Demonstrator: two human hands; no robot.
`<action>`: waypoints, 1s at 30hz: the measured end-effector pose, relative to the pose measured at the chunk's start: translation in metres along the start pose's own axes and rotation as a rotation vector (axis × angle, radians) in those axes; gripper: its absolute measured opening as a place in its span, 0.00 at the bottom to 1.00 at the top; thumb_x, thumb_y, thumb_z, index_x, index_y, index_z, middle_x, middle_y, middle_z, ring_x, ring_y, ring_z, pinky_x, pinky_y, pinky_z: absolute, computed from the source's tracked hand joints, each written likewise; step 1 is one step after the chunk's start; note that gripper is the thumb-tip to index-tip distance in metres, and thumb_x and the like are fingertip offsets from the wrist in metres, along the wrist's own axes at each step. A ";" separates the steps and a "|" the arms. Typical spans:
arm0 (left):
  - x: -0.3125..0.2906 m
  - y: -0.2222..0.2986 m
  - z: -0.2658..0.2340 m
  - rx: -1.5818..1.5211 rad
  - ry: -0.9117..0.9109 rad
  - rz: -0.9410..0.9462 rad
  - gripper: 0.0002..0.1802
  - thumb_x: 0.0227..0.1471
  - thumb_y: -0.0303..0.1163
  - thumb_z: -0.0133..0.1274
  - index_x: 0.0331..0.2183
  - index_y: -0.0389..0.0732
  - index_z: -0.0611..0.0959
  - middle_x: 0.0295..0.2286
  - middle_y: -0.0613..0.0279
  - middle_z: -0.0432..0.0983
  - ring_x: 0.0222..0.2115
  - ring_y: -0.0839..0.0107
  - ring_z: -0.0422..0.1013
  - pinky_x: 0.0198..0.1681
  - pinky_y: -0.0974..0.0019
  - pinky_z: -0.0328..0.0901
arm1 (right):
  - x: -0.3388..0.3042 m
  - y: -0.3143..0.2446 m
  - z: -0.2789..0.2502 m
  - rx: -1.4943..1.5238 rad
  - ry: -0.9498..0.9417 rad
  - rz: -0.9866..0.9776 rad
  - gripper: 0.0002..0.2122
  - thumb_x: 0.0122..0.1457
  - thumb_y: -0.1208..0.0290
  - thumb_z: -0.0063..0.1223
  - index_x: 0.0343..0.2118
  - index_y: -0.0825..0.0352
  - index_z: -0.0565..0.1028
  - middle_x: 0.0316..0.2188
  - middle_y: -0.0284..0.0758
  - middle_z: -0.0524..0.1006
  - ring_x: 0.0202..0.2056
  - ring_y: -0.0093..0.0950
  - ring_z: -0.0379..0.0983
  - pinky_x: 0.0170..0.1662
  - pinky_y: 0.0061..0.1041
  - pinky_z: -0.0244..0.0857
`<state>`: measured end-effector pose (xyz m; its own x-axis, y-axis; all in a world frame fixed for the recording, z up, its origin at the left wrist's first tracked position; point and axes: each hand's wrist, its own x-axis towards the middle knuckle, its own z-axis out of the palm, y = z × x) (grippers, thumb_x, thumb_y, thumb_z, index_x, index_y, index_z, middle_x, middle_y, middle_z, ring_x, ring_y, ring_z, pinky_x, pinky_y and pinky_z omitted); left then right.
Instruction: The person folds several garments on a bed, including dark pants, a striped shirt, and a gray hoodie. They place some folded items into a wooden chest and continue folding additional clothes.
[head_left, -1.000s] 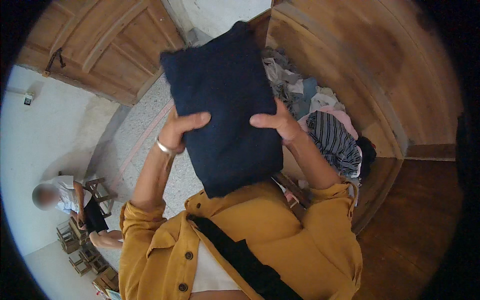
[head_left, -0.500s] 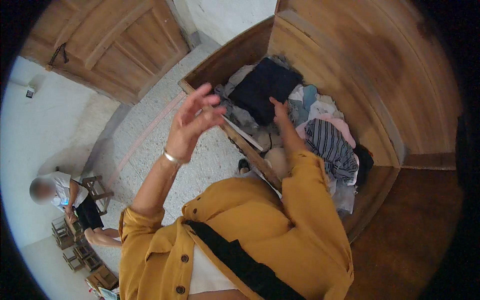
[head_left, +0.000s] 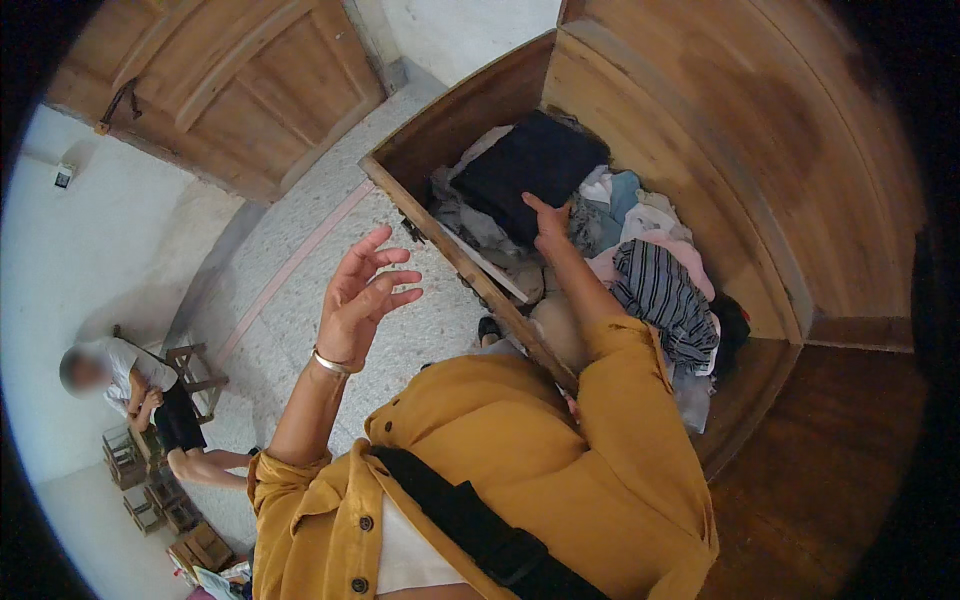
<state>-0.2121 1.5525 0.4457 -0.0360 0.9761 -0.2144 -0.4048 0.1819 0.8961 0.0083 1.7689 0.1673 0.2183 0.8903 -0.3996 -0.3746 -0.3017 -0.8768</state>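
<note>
My left hand, with a bracelet at its wrist, is raised over the floor outside the wooden chest. Its fingers are spread and slightly bent, holding nothing. My right hand reaches into the chest at the near right edge of a dark folded cloth. The thumb is stretched out against the cloth, apart from the fingers, which are partly hidden. Beside this hand lie blue-grey cloth, pink cloth and a black-and-grey striped garment.
The chest's tall wooden lid stands up behind the clothes. A wooden door is at the far left. A person sits on a wooden stool at the left, near several small stools.
My left hand has dropped and moved slightly left, away from the chest's edge. My right hand has shifted a little left along the dark cloth, which stays about where it was.
</note>
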 end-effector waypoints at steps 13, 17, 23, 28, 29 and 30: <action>0.006 -0.022 0.016 -0.058 -0.127 -0.056 0.30 0.47 0.26 0.50 0.53 0.42 0.63 0.42 0.57 0.66 0.39 0.64 0.69 0.44 0.61 0.67 | -0.017 -0.020 0.043 0.094 0.163 0.007 0.48 0.35 0.73 0.68 0.59 0.66 0.47 0.55 0.42 0.57 0.54 0.38 0.56 0.53 0.33 0.57; 0.003 -0.025 0.020 -0.037 -0.128 -0.103 0.30 0.46 0.25 0.50 0.53 0.41 0.64 0.41 0.57 0.67 0.39 0.65 0.70 0.43 0.62 0.67 | -0.015 0.005 0.029 -0.506 0.190 -0.165 0.46 0.38 0.69 0.66 0.58 0.70 0.46 0.54 0.44 0.58 0.50 0.36 0.61 0.46 0.30 0.64; 0.002 -0.032 0.011 0.090 -0.166 -0.127 0.31 0.47 0.29 0.52 0.53 0.41 0.62 0.42 0.58 0.67 0.40 0.65 0.69 0.44 0.60 0.66 | -0.041 -0.062 -0.048 -0.797 -0.458 -0.219 0.31 0.39 0.64 0.64 0.49 0.69 0.65 0.43 0.42 0.71 0.43 0.32 0.69 0.44 0.27 0.64; 0.003 -0.036 0.012 0.108 -0.204 -0.168 0.28 0.48 0.29 0.50 0.52 0.40 0.64 0.41 0.59 0.68 0.39 0.66 0.69 0.44 0.61 0.66 | -0.119 -0.211 -0.116 -1.522 -0.567 -0.262 0.16 0.35 0.65 0.64 0.29 0.65 0.76 0.31 0.42 0.75 0.35 0.36 0.72 0.39 0.30 0.66; 0.006 -0.037 0.015 0.102 -0.236 -0.171 0.28 0.48 0.28 0.50 0.52 0.40 0.65 0.40 0.59 0.68 0.39 0.66 0.69 0.44 0.61 0.66 | -0.133 -0.216 -0.136 -1.693 -0.450 -0.463 0.15 0.36 0.67 0.63 0.29 0.65 0.76 0.30 0.41 0.75 0.35 0.37 0.72 0.39 0.30 0.65; 0.007 -0.038 0.017 0.096 -0.265 -0.176 0.27 0.48 0.28 0.50 0.51 0.40 0.65 0.40 0.60 0.69 0.39 0.67 0.70 0.44 0.61 0.66 | -0.148 -0.214 -0.156 -1.855 -0.326 -0.664 0.14 0.36 0.68 0.62 0.29 0.65 0.75 0.30 0.41 0.75 0.35 0.38 0.72 0.40 0.30 0.65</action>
<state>-0.1813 1.5548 0.4166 0.2710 0.9235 -0.2715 -0.2950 0.3482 0.8898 0.1965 1.6484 0.3725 -0.3184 0.9439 -0.0879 0.9466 0.3115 -0.0833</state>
